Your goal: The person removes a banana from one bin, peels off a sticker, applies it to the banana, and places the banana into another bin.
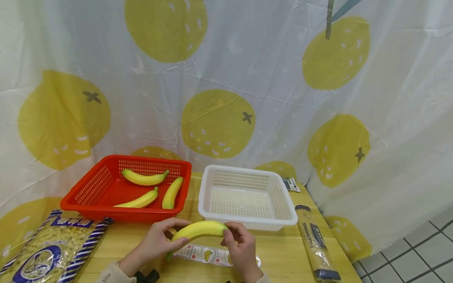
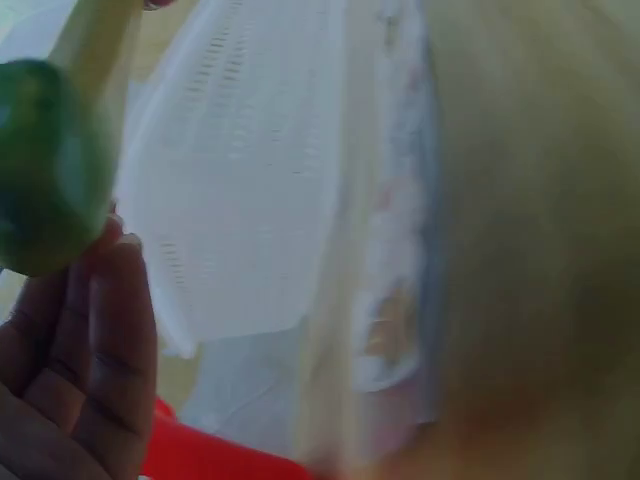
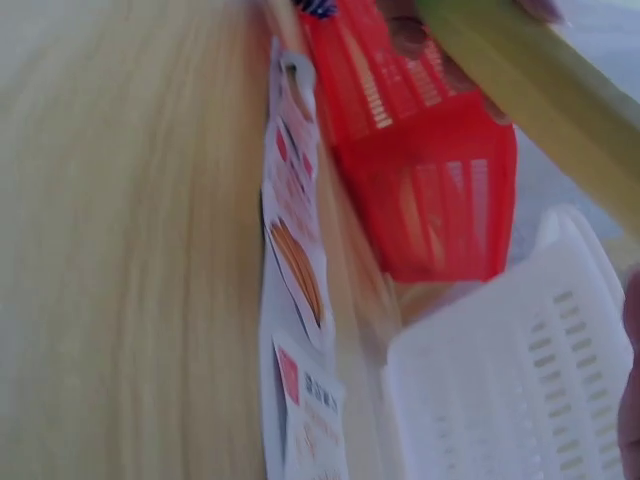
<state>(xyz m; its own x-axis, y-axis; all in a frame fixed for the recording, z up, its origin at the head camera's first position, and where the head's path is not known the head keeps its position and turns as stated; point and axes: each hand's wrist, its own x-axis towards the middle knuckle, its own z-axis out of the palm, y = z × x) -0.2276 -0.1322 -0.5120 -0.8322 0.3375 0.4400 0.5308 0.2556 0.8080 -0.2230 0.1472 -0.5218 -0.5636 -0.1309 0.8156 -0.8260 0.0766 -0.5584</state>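
Observation:
Both of my hands hold one yellow banana (image 1: 203,229) level over the table's front. My left hand (image 1: 159,240) grips its left part, where the green stem end hangs below the fingers. At the other end, my right hand (image 1: 241,247) pinches it between thumb and fingers. In the left wrist view the banana's green end (image 2: 45,165) is close to the camera, with fingers beneath it. Under the banana lies a strip of stickers (image 1: 196,252) printed with banana pictures, partly covered by the right hand.
A red basket (image 1: 131,214) with three bananas stands at the back left, a white basket (image 1: 249,223) right of it. A bag of dried food (image 1: 53,251) lies at the left, a spaghetti pack (image 1: 316,243) by the table's right edge. Behind hangs a lemon-print curtain (image 1: 276,129).

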